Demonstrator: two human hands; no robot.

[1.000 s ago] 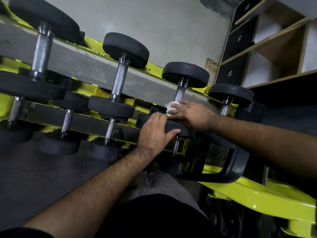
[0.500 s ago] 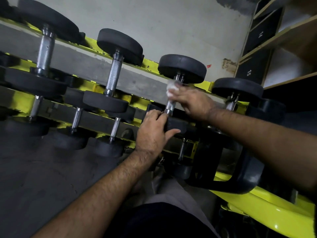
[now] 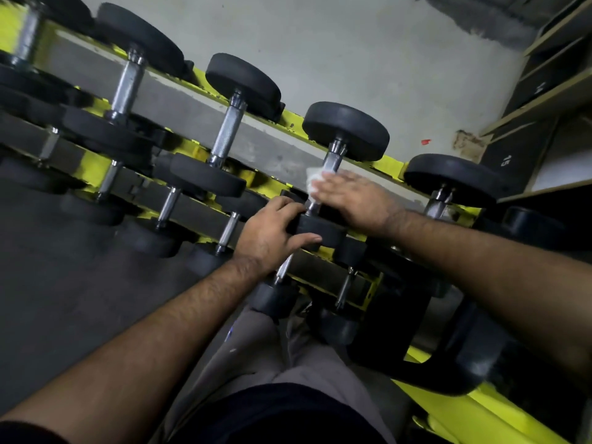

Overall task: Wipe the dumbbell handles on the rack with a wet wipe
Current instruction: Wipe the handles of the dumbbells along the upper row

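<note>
**Wipe pressed to a top-row dumbbell handle**

Nearest the camera, the person's grey trousers (image 3: 256, 373) fill the bottom middle, and both bare forearms reach away towards the yellow rack (image 3: 394, 165).

The left hand (image 3: 272, 232) curls over the near black head (image 3: 320, 230) of the dumbbell, fingers on top and thumb along its near edge, so its grip holds that head. Just beyond and to the right, the right hand (image 3: 355, 200) lies across the metal handle (image 3: 330, 165), its grip closing over the wet wipe (image 3: 312, 181) against the bar. The wipe sits at the left edge of the fingers, about halfway along the handle; only a small white corner shows, the rest hidden under the hand. Whether the fingers wrap fully round the bar cannot be told.

A short stretch of handle shows below the hand and another above it, running up to the far head (image 3: 346, 131).

To the left, further dumbbells stand in the same row, the farthest cut off by the frame edge and blurred. Lower rows are dark and hard to make out. At far right are wooden shelves (image 3: 551, 91).
</note>
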